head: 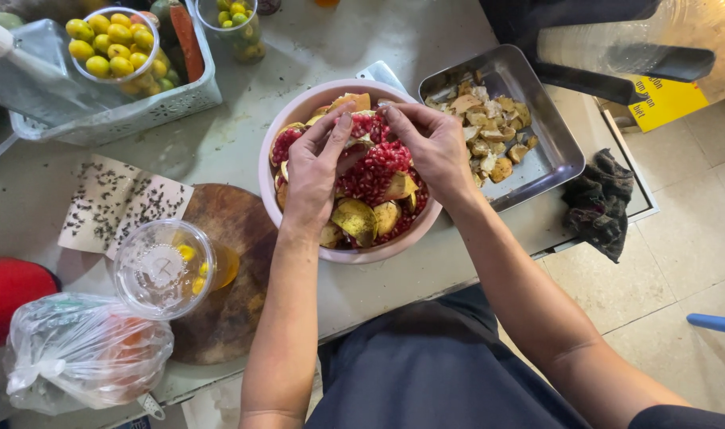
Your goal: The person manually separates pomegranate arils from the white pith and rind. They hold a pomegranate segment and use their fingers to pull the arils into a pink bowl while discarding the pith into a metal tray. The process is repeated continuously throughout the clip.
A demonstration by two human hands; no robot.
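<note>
I judge the seeding step in hand: my left hand [313,171] and right hand [432,147] both grasp a broken red pomegranate piece [372,151] over the pink round plastic bowl [299,111], at 12 o'clock of my lap; next, careful prying.

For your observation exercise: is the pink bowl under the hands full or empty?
Full. The pink bowl is heaped with red pomegranate seeds and yellow peel pieces.
</note>
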